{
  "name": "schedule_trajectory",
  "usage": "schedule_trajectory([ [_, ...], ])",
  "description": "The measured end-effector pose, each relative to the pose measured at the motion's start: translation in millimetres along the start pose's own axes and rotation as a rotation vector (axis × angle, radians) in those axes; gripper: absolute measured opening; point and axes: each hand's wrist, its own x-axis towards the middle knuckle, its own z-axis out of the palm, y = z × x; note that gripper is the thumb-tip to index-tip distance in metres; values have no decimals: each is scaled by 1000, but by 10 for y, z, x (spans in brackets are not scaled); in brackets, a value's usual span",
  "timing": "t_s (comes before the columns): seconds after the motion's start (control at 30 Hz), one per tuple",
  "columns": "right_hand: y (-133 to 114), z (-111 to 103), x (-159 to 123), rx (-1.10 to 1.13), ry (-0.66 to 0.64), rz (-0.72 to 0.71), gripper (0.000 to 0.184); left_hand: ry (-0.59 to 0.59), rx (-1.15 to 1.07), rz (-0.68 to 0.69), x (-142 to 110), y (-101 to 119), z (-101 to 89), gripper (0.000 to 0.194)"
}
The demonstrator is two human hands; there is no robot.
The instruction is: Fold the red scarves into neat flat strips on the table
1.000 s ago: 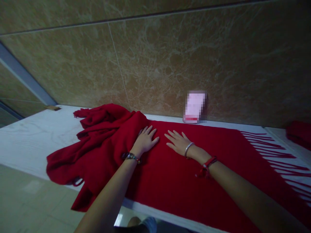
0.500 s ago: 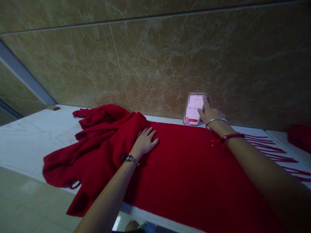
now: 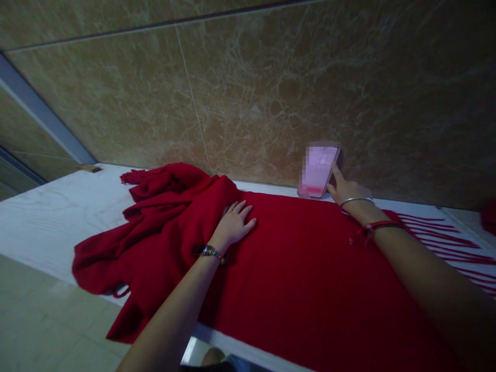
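Note:
A red fringed scarf (image 3: 294,258) lies flat across the right part of the white tabletop, and its left part is gathered in loose folds. My left hand (image 3: 233,223) rests with fingers spread on the scarf, where the flat part meets the folds. A phone (image 3: 320,173) with a lit pinkish screen leans against the wall at the scarf's far edge. Beside the phone's right edge is my right hand (image 3: 346,191), its index finger stretched out to the phone and the thumb apart. The other fingers are mostly hidden. It does not grasp the phone.
A brown marbled wall (image 3: 248,93) rises right behind the white tabletop (image 3: 42,217). A small wooden block (image 3: 89,168) sits at the table's far left. More red cloth (image 3: 489,214) shows at the right edge. Below the table's front edge is a tiled floor (image 3: 42,310).
My right hand has left the scarf and moved up and right to the phone. The phone's screen display has changed. My left hand has stayed on the scarf.

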Motion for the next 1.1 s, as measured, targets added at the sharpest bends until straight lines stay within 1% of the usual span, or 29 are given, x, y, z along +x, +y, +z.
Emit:
schedule_trajectory([
  [0.13, 56, 78, 42, -8, 40, -31, 72, 16, -2, 4, 2, -6, 10, 51],
  [0.27, 51, 67, 48, 8, 41, -36, 73, 6, 14, -3, 4, 1, 11, 51],
  [0.47, -20, -25, 0, 5, -31, 21, 70, 1, 15, -9, 1, 8, -8, 51],
  [0.67, -1, -74, 18, 12, 16, -21, 70, 8, 7, -8, 8, -4, 0, 51],
  [0.8, -23, -195, 37, 27, 5, 14, 68, 16, -4, -2, 13, -11, 11, 51],
  [0.93, -5, -301, 30, 65, 54, 27, 72, 25, -14, -2, 13, -12, 16, 51],
  [1.03, 37, -240, -56, 73, 8, 42, 73, 19, -16, -6, 14, -9, 15, 51],
  [1.07, 46, -183, -104, 80, -12, 29, 71, 15, -13, -7, 15, -7, 15, 51],
  [1.1, 45, -111, -160, 90, -18, -13, 70, 13, -10, -6, 17, -6, 15, 51],
])
